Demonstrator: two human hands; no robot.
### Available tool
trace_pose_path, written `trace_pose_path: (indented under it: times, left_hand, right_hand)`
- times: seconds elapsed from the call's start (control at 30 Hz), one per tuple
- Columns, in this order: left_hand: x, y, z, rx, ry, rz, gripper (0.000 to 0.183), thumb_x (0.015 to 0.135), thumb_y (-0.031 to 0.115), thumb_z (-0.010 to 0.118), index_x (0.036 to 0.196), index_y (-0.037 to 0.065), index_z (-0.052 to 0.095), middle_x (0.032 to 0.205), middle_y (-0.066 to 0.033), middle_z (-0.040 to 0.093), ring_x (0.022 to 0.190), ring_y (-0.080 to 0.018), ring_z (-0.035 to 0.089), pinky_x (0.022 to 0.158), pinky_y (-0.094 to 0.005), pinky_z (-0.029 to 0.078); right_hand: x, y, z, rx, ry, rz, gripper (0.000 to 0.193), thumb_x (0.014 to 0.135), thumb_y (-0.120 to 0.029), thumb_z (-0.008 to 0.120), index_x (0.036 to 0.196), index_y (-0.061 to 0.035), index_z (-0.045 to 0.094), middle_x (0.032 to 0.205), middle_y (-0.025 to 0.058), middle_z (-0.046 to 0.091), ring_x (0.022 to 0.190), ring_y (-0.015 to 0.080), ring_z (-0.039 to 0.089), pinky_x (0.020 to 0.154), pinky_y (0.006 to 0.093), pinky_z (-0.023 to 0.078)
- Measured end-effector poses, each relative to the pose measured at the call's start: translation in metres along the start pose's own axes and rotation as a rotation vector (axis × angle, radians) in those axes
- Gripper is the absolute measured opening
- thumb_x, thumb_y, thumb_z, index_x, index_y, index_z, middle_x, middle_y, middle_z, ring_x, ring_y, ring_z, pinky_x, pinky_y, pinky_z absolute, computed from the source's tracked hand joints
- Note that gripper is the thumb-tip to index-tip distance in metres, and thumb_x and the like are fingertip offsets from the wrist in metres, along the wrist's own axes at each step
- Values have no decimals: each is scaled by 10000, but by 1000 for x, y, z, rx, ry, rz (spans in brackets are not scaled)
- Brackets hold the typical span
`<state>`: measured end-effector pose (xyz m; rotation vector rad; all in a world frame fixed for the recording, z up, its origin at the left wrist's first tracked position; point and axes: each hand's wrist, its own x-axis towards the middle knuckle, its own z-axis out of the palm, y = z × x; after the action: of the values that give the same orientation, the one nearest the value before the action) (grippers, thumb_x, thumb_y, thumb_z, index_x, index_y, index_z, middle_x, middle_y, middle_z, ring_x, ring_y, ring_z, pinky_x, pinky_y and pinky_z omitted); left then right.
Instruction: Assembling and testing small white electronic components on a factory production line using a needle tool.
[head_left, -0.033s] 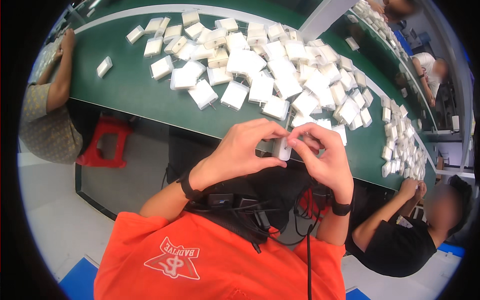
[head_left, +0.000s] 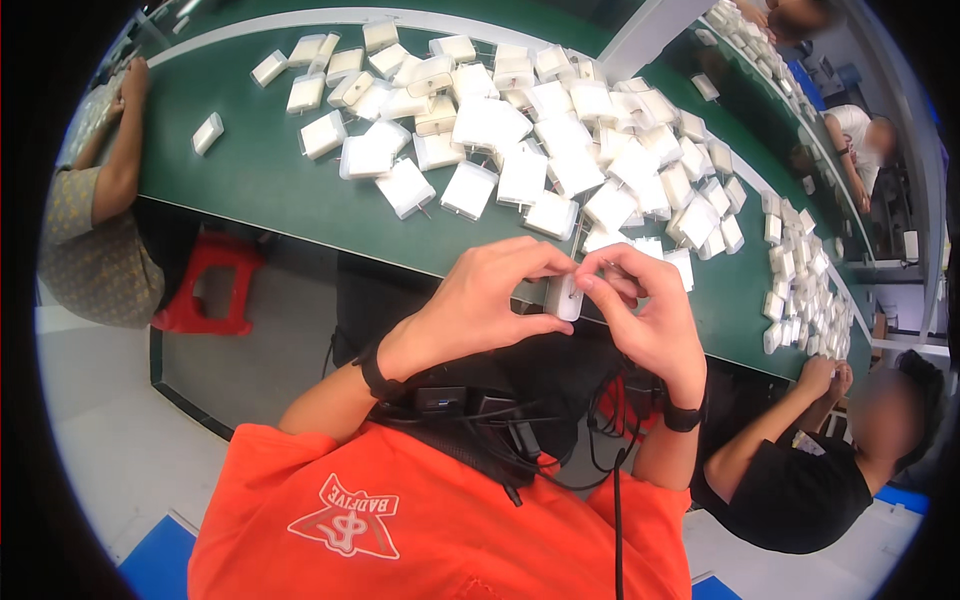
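Observation:
Just off the near edge of the green table, my left hand [head_left: 487, 290] holds a small white plastic block [head_left: 564, 303] between thumb and fingers. The block is tilted, and a small dark metal bit shows on its end face. My right hand [head_left: 643, 297] is closed at the same block, thumb and forefinger pinched together against its upper right end. Its other fingers are curled, and whatever lies inside them is hidden. Right beyond my hands is a large heap of similar white blocks [head_left: 522, 176], many with thin metal pins sticking out.
The green table [head_left: 260, 190] carries one lone block [head_left: 208, 134] at the left. Co-workers sit at both sides, one with hands [head_left: 822, 376] by another pile [head_left: 795, 280]. A red stool [head_left: 215, 283] stands at left. Black cables [head_left: 610, 440] hang before my body.

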<state>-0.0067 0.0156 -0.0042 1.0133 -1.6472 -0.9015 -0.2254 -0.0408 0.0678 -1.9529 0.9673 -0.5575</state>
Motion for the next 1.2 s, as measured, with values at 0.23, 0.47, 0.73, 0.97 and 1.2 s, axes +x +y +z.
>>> trace_pose_path:
  times: [0.23,0.47,0.73,0.97,1.2]
  left_hand:
    - [0,-1,0,1,10,-10,525,767,101,996,1193,-33,719,1134,-139,755,1078,-284,797,984,-377,660]
    - [1,0,-1,-11,-5,3,537,764,89,992,1215,-28,724,1144,-135,749,1074,-277,795,986,-378,661]
    - [0,1,-2,5,11,37,560,769,90,983,1276,30,754,1194,-118,770,1085,-268,789,963,-369,657]
    - [-1,-4,-1,86,-6,89,557,767,97,982,1282,62,774,1198,-75,801,1070,-257,777,915,-360,649]
    - [1,-1,-3,42,-23,20,575,762,78,982,1296,49,770,1206,-96,789,1090,-245,776,964,-365,658]
  right_hand:
    - [-3,-15,7,-67,14,-17,84,981,23,716,1063,4,715,671,5,466,609,104,367,580,294,336]
    - [-4,0,17,63,129,37,68,1011,45,695,1071,16,704,669,-2,463,604,90,367,570,285,333]
    - [-2,-10,2,-45,144,142,64,1060,9,665,1113,19,700,829,38,671,662,69,494,637,237,408]
    - [-3,3,-1,53,244,-68,141,1102,-81,656,1121,24,749,924,51,679,848,123,577,797,279,477]
    - [-11,8,4,70,361,-239,87,1028,-22,751,1056,44,800,958,109,773,844,161,695,778,295,536]
